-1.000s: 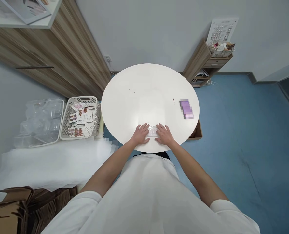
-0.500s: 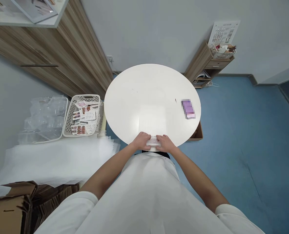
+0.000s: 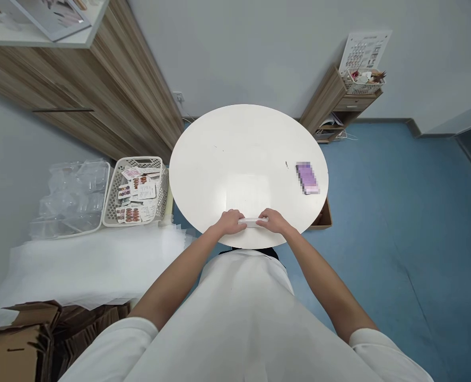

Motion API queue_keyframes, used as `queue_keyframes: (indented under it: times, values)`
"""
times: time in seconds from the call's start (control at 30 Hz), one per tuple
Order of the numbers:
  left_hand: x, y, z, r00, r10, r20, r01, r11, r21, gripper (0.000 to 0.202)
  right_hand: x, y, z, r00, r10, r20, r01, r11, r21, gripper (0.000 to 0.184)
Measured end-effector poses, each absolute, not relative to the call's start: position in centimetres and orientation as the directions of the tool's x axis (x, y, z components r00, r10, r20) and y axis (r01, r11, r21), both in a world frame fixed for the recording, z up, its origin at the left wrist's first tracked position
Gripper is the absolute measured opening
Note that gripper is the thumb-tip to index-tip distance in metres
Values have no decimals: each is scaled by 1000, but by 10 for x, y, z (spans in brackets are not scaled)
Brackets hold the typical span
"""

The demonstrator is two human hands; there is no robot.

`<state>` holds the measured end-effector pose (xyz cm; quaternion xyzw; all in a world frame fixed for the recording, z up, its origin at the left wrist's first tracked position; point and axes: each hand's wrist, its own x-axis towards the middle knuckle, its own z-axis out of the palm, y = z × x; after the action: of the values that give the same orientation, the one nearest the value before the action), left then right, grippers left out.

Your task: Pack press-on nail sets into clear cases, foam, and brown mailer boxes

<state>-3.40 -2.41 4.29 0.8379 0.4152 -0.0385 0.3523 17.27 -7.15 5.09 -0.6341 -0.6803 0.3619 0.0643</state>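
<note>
Close to the near edge of the white oval table (image 3: pixel 243 138), my left hand (image 3: pixel 229 222) grips the left end of a narrow, pale white strip-like piece (image 3: pixel 251 223). Its right end is held in my right hand (image 3: pixel 273 220), with the thumb on the near side and the fingers over the far side. The piece lies level between both hands, at or just above the tabletop. Whether it is a box or a folded sheet I cannot make out.
A purple blurred item (image 3: pixel 307 178) lies at the table's right. To the left stand a white basket (image 3: pixel 110 207) of printed cards and a tray of clear plastic containers (image 3: pixel 72 193). Translucent sheets (image 3: pixel 92 265) and cardboard boxes (image 3: pixel 12 350) are at lower left.
Both hands have moved forward, away from my body and further over the tabletop, carrying the pale piece along. It now looks slimmer, its near face turned less toward me.
</note>
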Motion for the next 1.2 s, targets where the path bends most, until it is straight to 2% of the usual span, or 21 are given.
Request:
queue_keyframes:
  times: [0.07, 0.17, 0.3, 0.5, 0.6, 0.67, 0.8, 0.87, 0.93, 1.03, 1.1, 1.2]
  values:
    - [-34, -17, 40, 640, 640, -425, 732, -337, 592, 26, 173, -66, 50, -150, 893, -425, 799, -144, -584, 21]
    - [-35, -6, 32, 597, 671, -440, 735, -239, 635, 31, 171, -58, 43, -84, 894, -441, 764, -227, -605, 21]
    - [-35, 4, 19, 497, 743, -449, 783, -159, 602, 31, 168, -49, 30, 43, 899, -437, 761, -312, -568, 22]
    - [-35, 6, 7, 395, 780, -485, 854, -116, 508, 23, 169, -43, 11, 0, 916, -402, 777, -253, -576, 18]
    - [-34, 0, 9, 351, 834, -426, 895, -165, 415, 30, 176, -48, 4, 67, 940, -335, 824, -241, -512, 23]
    - [-34, -5, 13, 347, 876, -335, 909, -226, 349, 36, 182, -55, 2, 138, 952, -272, 850, -255, -461, 26]
    - [-34, -17, 21, 487, 863, -138, 831, -408, 378, 39, 190, -72, 4, 250, 965, -77, 874, -260, -410, 31]
    - [-36, -22, 24, 572, 815, -96, 769, -491, 410, 38, 188, -78, 9, 181, 983, -11, 899, -170, -404, 31]
    - [-37, -26, 25, 635, 765, -106, 725, -543, 424, 40, 180, -80, 14, -28, 1000, -6, 914, 23, -405, 28]
    - [-37, -29, 23, 673, 724, -149, 704, -567, 427, 47, 166, -76, 19, -327, 942, -67, 877, 277, -394, 32]
    - [-36, -29, 21, 673, 722, -161, 706, -564, 429, 47, 159, -71, 19, -382, 917, -118, 872, 315, -375, 32]
    - [-35, -29, 20, 671, 722, -170, 711, -561, 425, 44, 155, -69, 16, -365, 918, -158, 886, 290, -362, 30]
